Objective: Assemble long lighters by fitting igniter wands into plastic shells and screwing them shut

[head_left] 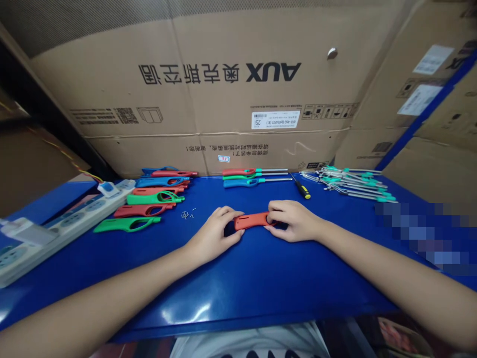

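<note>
An orange-red lighter handle lies level just above or on the blue tabletop in front of me. My left hand pinches its left end between thumb and fingers. At its other end, my right hand grips the trigger-loop part, which its fingers partly hide. Left of my hands is a column of similar handles in green, red and blue. Some tiny metal pieces are scattered between that column and my left hand. Beyond my hands lie three long-necked lighters in red, green and blue, with metal rods.
A black-and-yellow screwdriver lies behind my right hand. Farther right is a pile of metal rods with teal ends. A white power strip with plugs runs along the left. Cardboard walls off the back.
</note>
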